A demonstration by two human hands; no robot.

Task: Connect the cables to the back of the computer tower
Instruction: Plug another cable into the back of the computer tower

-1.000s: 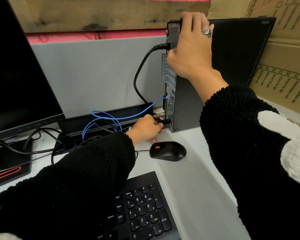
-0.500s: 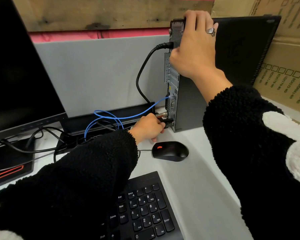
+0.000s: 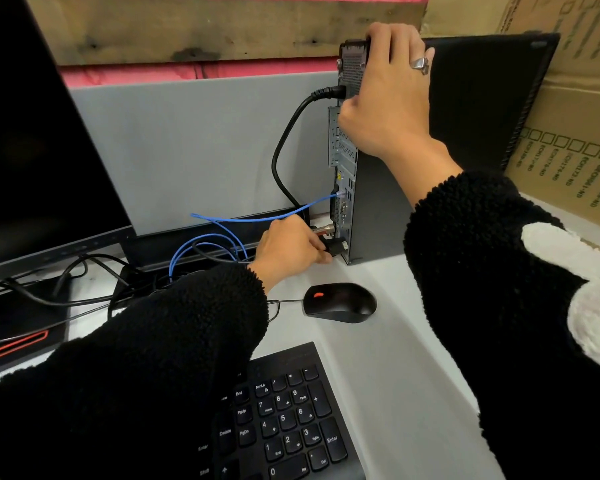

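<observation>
Two hands engaged, as a second ago. My right hand (image 3: 388, 95) still clasps the top rear of the computer tower (image 3: 388, 209), upright at the desk's back. My left hand (image 3: 291, 247) pinches the black plug (image 3: 336, 247), now nearer the lowest port (seating unconfirmed). Power cable (image 3: 284, 147), blue cable (image 3: 257, 218): already connected.

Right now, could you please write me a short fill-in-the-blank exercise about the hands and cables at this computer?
1. The right hand grips the top rear edge of the computer ____.
2. The left hand pinches a black plug at the ____ of the tower's back panel.
3. The cable plugged in midway up the panel is ____ in colour.
4. The mouse has a ____ scroll wheel.

Missing words: tower; bottom; blue; red
</observation>
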